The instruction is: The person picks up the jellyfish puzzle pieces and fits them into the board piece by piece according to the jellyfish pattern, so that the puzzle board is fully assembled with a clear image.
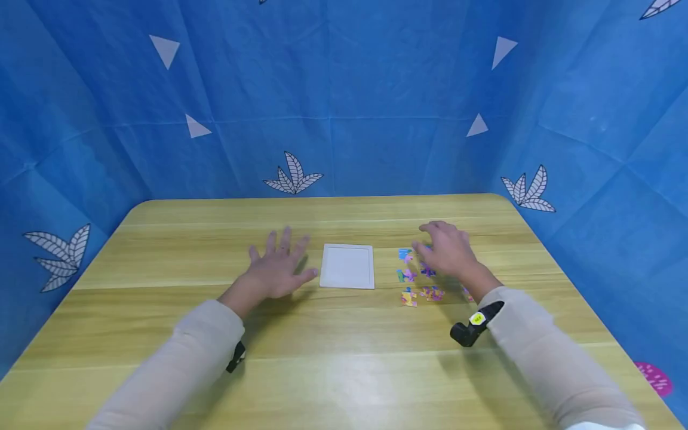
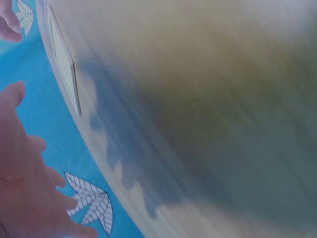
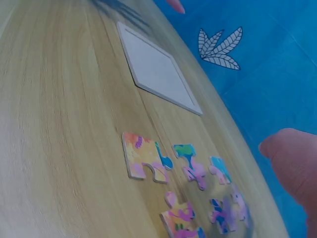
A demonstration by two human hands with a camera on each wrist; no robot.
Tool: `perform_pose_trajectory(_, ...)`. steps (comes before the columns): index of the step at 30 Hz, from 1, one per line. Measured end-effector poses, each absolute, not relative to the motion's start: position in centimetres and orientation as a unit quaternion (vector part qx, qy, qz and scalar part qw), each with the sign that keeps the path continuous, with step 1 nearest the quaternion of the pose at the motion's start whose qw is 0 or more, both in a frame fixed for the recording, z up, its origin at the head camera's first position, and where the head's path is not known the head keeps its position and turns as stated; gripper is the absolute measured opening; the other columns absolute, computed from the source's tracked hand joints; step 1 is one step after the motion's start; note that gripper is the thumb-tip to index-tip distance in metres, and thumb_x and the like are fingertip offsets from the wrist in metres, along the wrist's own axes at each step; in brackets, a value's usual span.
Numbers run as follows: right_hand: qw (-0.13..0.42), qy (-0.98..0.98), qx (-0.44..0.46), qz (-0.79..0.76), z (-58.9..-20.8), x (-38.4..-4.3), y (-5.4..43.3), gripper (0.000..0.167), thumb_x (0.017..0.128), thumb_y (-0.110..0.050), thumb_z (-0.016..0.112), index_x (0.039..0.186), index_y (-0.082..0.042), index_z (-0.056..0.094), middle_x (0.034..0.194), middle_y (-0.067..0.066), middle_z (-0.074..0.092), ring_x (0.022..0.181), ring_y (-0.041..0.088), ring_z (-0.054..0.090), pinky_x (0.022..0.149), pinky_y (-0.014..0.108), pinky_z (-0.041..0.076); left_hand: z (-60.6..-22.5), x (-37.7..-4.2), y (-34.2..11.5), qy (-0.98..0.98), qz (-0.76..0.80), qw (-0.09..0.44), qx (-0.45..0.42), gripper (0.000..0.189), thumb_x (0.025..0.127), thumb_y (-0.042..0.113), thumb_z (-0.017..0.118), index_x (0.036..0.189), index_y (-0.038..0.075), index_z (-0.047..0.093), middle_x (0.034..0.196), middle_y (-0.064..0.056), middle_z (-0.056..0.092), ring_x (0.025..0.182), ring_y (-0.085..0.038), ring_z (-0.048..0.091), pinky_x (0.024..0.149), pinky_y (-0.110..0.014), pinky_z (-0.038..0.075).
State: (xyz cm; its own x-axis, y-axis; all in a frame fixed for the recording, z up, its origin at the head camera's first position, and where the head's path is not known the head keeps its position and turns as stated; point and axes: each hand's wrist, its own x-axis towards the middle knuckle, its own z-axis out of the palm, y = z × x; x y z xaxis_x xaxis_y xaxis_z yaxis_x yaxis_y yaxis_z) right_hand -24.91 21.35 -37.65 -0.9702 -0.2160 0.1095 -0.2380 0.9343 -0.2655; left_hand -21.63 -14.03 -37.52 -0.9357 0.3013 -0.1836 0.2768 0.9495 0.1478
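My left hand point(image 1: 276, 269) hovers over the table just left of a white square puzzle tray point(image 1: 347, 267), fingers spread and nothing held; its shadow falls on the wood below. In the left wrist view the same hand point(image 2: 29, 173) shows at the left edge. My right hand point(image 1: 447, 249) reaches over the far part of a group of colourful jigsaw pieces point(image 1: 408, 297), its fingers loosely bent and partly covering some of them. From the right wrist, a yellow and pink corner piece point(image 3: 141, 154) lies nearest the tray, with several others beside it; the thumb point(image 3: 292, 158) is above the table.
The wooden table point(image 1: 333, 358) has rounded far corners. A blue cloth point(image 1: 322, 89) with leaf and triangle prints hangs behind and along both sides. Black straps with small devices point(image 1: 475, 325) sit on the wrists.
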Motion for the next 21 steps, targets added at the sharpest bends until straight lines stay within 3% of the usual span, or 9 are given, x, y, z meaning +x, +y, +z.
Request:
perform_pose_trajectory(13, 0.034, -0.972, 0.139, 0.189, -40.4, -25.2, 20.5, 0.043, 0.093, -0.031, 0.054, 0.126, -0.004, 0.057, 0.132, 0.021, 0.052, 0.123, 0.041, 0.046, 0.093, 0.059, 0.032, -38.9, -19.3, -10.2, 0.948, 0.07, 0.207, 0.231, 0.079, 0.088, 0.07, 0.036, 0.152, 0.034, 0.007, 0.158, -0.01, -0.009, 0.143, -0.04, -0.007, 0.106, -0.069, 0.005)
perform_pose_trajectory(21, 0.012, -0.971, 0.138, 0.193, -40.8, -25.3, 20.5, 0.042, 0.09, -0.029, 0.058, 0.124, -0.005, 0.059, 0.134, 0.02, 0.05, 0.124, 0.043, 0.042, 0.092, 0.062, 0.029, -39.1, -18.9, -9.0, 0.942, 0.045, 0.223, 0.246, 0.085, 0.083, 0.075, 0.04, 0.152, 0.034, 0.012, 0.159, -0.01, -0.005, 0.143, -0.041, -0.004, 0.107, -0.068, 0.008)
